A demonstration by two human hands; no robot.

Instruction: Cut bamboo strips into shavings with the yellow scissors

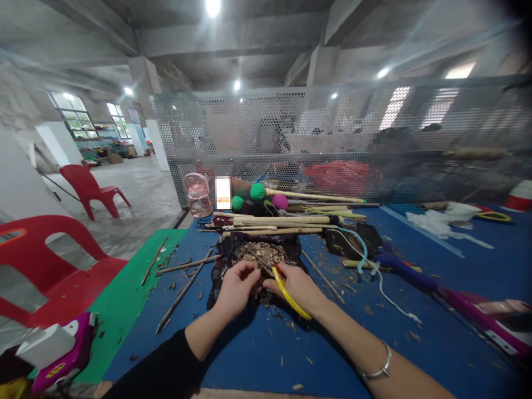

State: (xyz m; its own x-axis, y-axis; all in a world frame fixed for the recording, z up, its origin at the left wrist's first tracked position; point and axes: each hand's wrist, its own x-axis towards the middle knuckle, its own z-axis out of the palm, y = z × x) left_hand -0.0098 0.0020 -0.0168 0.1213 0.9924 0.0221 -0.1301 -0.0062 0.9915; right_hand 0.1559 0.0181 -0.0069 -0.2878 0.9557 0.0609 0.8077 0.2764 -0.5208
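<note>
My right hand [294,289] is closed around yellow-handled cutters [286,292]; one curved handle sticks out toward my wrist, and the blades are mostly hidden. My left hand [236,285] faces it with thumb and fingers pinched together. What lies in that pinch is too small to make out. Both hands are over a dark cloth [220,271] that bears a heap of brown wood-like chips [266,252]. Thin brown sticks [185,293] lie to the left of the cloth, and another stick [323,277] lies to its right.
Pale poles [286,220] lie behind the cloth, near green and magenta balls [280,201] and a pink bottle [198,195]. A perforated metal screen [249,127] borders the blue table [233,360]. White cord [386,293] and a purple strip [432,285] lie right. Red chairs [83,266] stand left.
</note>
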